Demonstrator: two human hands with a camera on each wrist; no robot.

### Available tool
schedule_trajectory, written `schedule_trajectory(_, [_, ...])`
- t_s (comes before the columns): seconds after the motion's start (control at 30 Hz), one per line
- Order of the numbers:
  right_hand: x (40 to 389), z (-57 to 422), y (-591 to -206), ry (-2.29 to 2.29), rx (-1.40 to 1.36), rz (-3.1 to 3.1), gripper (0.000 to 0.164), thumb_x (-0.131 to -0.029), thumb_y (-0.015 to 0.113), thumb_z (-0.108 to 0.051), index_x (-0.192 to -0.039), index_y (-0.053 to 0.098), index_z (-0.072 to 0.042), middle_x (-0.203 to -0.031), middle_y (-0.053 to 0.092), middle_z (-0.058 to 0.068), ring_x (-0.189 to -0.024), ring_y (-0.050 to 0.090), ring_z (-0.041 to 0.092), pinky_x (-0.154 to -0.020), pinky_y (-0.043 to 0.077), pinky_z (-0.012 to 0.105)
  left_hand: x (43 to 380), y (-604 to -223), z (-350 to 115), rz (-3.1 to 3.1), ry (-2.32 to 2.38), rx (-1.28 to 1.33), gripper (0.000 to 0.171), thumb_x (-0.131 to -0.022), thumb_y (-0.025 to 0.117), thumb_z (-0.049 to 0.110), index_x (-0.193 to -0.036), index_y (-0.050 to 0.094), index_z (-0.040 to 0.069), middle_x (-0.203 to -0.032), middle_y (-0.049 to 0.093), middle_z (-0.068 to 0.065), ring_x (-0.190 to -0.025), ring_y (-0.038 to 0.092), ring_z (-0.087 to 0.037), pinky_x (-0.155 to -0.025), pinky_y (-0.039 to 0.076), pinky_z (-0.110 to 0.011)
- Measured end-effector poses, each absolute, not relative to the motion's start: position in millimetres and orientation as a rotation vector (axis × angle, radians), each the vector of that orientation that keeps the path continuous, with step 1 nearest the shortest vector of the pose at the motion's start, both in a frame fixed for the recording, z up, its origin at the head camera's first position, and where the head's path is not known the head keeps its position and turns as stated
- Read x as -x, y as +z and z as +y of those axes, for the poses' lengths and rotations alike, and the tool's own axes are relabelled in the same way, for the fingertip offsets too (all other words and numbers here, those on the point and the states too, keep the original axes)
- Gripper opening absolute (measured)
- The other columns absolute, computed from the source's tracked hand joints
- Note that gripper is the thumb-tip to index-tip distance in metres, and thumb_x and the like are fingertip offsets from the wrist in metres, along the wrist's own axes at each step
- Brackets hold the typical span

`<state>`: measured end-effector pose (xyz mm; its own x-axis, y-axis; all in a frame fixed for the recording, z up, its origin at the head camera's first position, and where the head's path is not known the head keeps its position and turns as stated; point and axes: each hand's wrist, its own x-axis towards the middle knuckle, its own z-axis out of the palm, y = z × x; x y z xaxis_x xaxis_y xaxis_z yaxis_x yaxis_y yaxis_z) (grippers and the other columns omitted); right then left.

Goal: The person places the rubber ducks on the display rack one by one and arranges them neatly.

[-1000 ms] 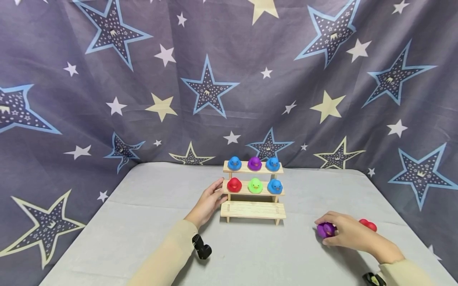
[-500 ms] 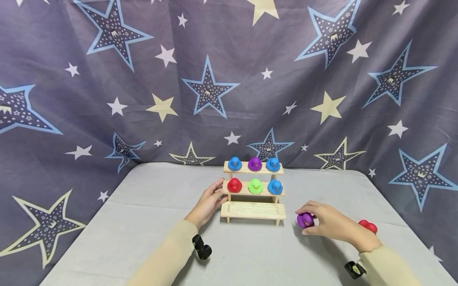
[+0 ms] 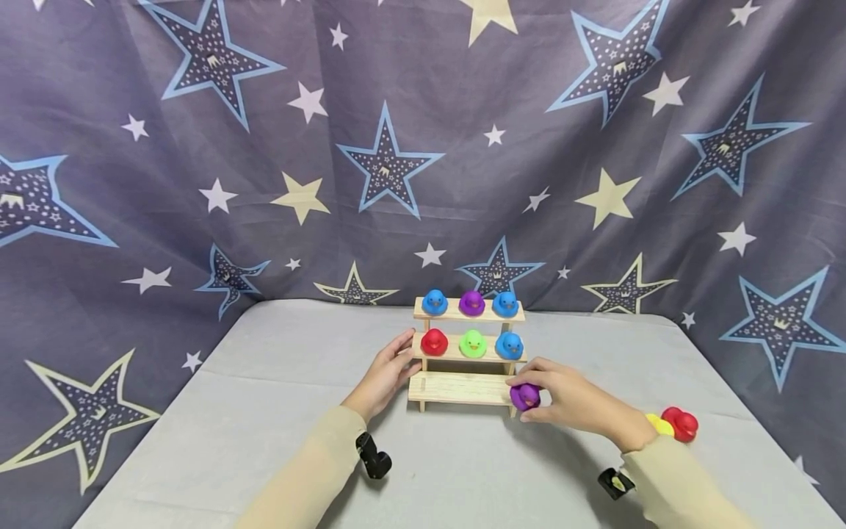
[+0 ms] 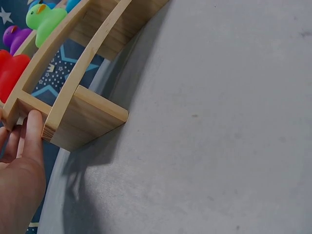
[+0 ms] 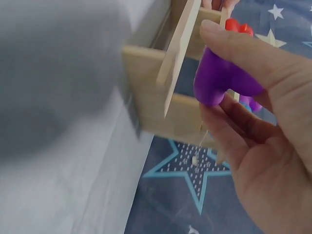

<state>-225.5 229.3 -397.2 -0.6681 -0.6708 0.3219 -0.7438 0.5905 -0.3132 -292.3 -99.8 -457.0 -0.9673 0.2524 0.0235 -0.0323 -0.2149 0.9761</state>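
A three-tier wooden display stand (image 3: 463, 387) stands on the table. My left hand (image 3: 383, 375) grips the left end of its middle tier; in the left wrist view the fingertips (image 4: 34, 122) are at the board's end. My right hand (image 3: 562, 393) pinches a purple rubber duck (image 3: 525, 397) between thumb and fingers, at the right end of the lowest tier. In the right wrist view the purple duck (image 5: 214, 78) overlaps the stand. The middle tier carries a red duck (image 3: 434, 342), a green duck (image 3: 472, 344) and a blue duck (image 3: 509, 345).
On the top tier sit a blue duck (image 3: 434, 302), a purple duck (image 3: 472, 303) and another blue duck (image 3: 505, 303). A red duck (image 3: 681, 424) and a partly hidden yellow one (image 3: 661, 424) lie behind the right wrist. A star-patterned curtain (image 3: 423, 235) hangs behind the table.
My right hand has carried the purple duck leftward to the lowest tier's right end. A yellow duck has come into sight beside the red one. The left hand has stayed put.
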Motion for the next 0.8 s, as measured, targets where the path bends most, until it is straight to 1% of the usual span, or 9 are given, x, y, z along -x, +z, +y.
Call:
schedule_trajectory(0.17, [231, 211, -397, 0.658, -1.210, -2.655, 0.049, -0.075, 0.089, -0.018, -0.119, 0.072, -0.006, -0.116, 0.064, 0.007, -0.105, 0.064, 0.025, -0.093, 0.058, 0.044, 293, -457, -99, 1.840, 2.298, -0.264, 0.054, -0.107, 0.039, 0.003, -0.158, 0.022, 0.000, -0.157, 0.023, -0.025, -0.141, 0.035, -0.039, -0.115, 0.042, -0.040])
schedule_trajectory(0.4, [239, 182, -402, 0.700, -1.228, -2.663, 0.049, -0.076, 0.089, -0.018, -0.120, 0.071, -0.005, -0.115, 0.064, 0.005, -0.102, 0.064, 0.020, -0.091, 0.060, 0.037, 293, -456, -100, 1.850, 2.290, -0.272, 0.054, -0.106, 0.039, 0.003, -0.158, 0.022, 0.000, -0.157, 0.023, -0.025, -0.140, 0.036, -0.040, -0.113, 0.043, -0.038])
schedule_trajectory(0.53, [244, 166, -405, 0.723, -1.236, -2.626, 0.047, -0.076, 0.089, -0.017, -0.118, 0.071, -0.006, -0.115, 0.064, 0.006, -0.104, 0.063, 0.019, -0.092, 0.059, 0.035, 293, -456, -100, 1.848, 2.284, -0.262, 0.054, -0.107, 0.039, 0.003, -0.158, 0.022, 0.001, -0.158, 0.022, -0.024, -0.141, 0.035, -0.039, -0.112, 0.044, -0.036])
schedule_trajectory(0.63, [246, 155, -408, 0.738, -1.242, -2.610, 0.046, -0.076, 0.089, -0.015, -0.117, 0.071, -0.007, -0.114, 0.065, 0.007, -0.106, 0.062, 0.022, -0.093, 0.059, 0.036, 293, -456, -100, 1.842, 2.284, -0.265, 0.054, -0.107, 0.038, 0.004, -0.158, 0.021, 0.000, -0.159, 0.020, -0.024, -0.142, 0.034, -0.040, -0.113, 0.044, -0.037])
schedule_trajectory(0.8, [249, 136, -412, 0.772, -1.215, -2.674, 0.044, -0.079, 0.086, -0.016, -0.120, 0.070, -0.010, -0.117, 0.063, 0.009, -0.107, 0.061, 0.023, -0.093, 0.058, 0.035, 292, -455, -100, 1.836, 2.288, -0.278, 0.055, -0.107, 0.038, 0.003, -0.158, 0.020, 0.000, -0.158, 0.020, -0.025, -0.142, 0.033, -0.041, -0.115, 0.041, -0.040])
